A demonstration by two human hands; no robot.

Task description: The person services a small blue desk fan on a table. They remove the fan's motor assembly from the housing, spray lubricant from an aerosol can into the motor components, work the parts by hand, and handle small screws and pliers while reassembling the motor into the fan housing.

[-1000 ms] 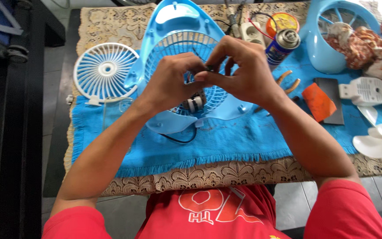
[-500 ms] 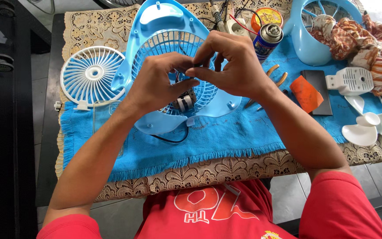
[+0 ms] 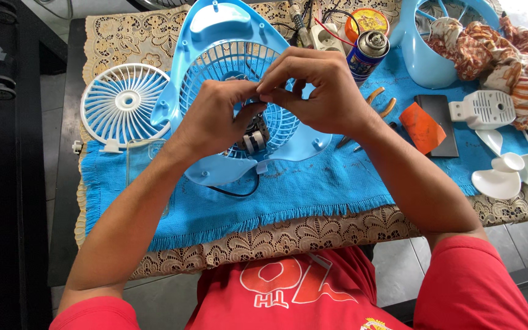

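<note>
Since half a second ago, both of my hands have kept their place over the middle of the blue fan housing [image 3: 215, 36], and the whole table scene has only slid slightly in the view; the fingers have closed a little tighter together.

Left hand [image 3: 215, 119]: it lies over the white grille of the housing, thumb and forefinger pinched against the top of the small motor [image 3: 253, 137], whose metal body shows just below my knuckles.

Right hand [image 3: 325, 91]: fingers curled and pressed together, tips meeting the left hand's tips above the motor. What small part sits between the fingertips I cannot tell; it is hidden by the fingers.

Fan housing: it lies flat on the blue towel [image 3: 313, 189], near the table's far middle, with a black wire [image 3: 233, 192] looping out below its lower edge.

Surroundings: a white fan guard [image 3: 123, 104] lies just beside the housing on my left. A spray can [image 3: 366, 55] stands beyond my right hand, and a small round yellow tin [image 3: 366, 21] lies behind it. Pliers with orange handles [image 3: 381, 101] show partly beside my right wrist. Farther right lie an orange card [image 3: 421, 127] on a dark flat slab [image 3: 444, 116], a white plastic cover [image 3: 481, 110], a white fan blade [image 3: 511, 168], a second blue housing [image 3: 423, 58] and a patterned cloth [image 3: 496, 55].
</note>
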